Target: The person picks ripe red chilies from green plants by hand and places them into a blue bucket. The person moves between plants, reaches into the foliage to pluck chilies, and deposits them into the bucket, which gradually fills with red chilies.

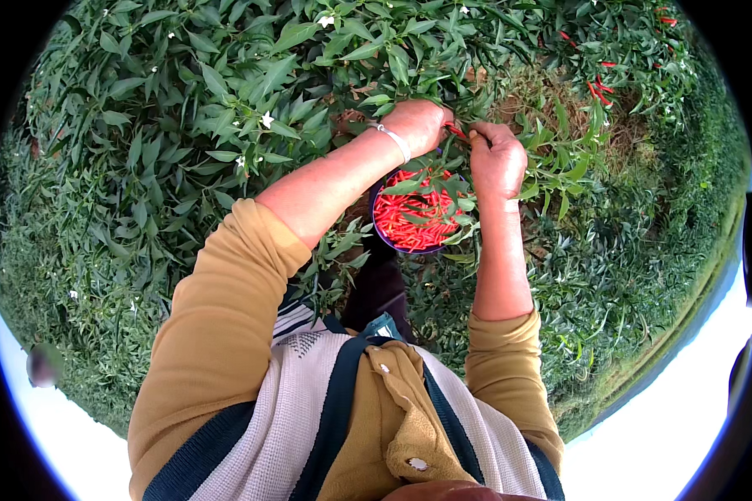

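Observation:
Red chilli peppers (455, 131) show between my two hands among the leaves of a chilli plant. My left hand (417, 125), with a silver bracelet at the wrist, is closed around the left end of the red chillies; its fingertips are partly hidden. On the right, my right hand (498, 156) has thumb and forefinger pinched at the stem side of the chillies. Just below the hands stands a round bucket with a purple rim (376, 228), holding many red chillies (407, 219). Leafy twigs hang over part of it.
Dense green chilli plants (163, 138) with white flowers surround me. More red chillies (600, 92) hang on plants at the upper right, near a patch of dry grass and soil (620, 138). My dark trouser leg is below the bucket.

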Demonstrator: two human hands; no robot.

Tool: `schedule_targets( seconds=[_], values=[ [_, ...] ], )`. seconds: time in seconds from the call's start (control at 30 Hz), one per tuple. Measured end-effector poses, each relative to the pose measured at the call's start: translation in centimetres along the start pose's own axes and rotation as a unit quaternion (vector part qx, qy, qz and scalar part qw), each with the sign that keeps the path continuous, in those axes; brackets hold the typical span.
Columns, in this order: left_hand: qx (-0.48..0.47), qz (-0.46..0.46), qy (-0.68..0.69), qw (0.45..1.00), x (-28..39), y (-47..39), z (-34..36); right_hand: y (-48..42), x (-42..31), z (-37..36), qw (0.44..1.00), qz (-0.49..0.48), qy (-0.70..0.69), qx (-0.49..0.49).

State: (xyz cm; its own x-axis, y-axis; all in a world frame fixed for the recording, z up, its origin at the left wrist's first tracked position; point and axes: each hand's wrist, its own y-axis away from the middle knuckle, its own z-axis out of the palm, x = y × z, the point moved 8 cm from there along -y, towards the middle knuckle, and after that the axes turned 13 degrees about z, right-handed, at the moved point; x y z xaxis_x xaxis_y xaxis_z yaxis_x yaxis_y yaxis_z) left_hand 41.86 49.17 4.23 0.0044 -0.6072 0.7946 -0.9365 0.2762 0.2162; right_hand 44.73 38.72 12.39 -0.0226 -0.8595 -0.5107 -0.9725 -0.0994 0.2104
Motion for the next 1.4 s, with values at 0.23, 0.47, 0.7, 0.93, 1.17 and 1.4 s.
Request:
schedule_targets(
  seconds=[0.23, 0.47, 0.7, 0.93, 1.17, 1.4],
  values=[
    [-0.018, 0.052, 0.012, 0.998, 0.5, 0.5, -0.6, 0.5, 0.6, 0.3, 0.975, 0.155, -0.117, -0.104],
    [-0.018, 0.066, 0.042, 0.997, -0.5, 1.5, 1.3, -1.7, -7.7, -5.9, 0.809, 0.125, -0.552, -0.160],
    [-0.055, 0.049, 0.283, 0.956, -2.0, 1.6, 2.8, -1.0, -0.9, 2.8, 0.832, 0.260, 0.057, -0.487],
    [0.055, 0.019, 0.295, 0.954, -2.8, 1.7, 3.7, 0.2, 2.8, 5.4, 0.835, 0.310, -0.052, -0.452],
    [0.111, 0.019, 0.373, 0.921, -2.4, 2.3, 2.9, -1.7, 2.1, 6.4, 0.913, 0.094, 0.152, -0.365],
    [0.176, 0.019, 0.046, 0.983, -0.7, 3.1, 0.2, -1.2, -1.5, 6.6, 0.921, -0.048, 0.281, -0.265]
  ],
)
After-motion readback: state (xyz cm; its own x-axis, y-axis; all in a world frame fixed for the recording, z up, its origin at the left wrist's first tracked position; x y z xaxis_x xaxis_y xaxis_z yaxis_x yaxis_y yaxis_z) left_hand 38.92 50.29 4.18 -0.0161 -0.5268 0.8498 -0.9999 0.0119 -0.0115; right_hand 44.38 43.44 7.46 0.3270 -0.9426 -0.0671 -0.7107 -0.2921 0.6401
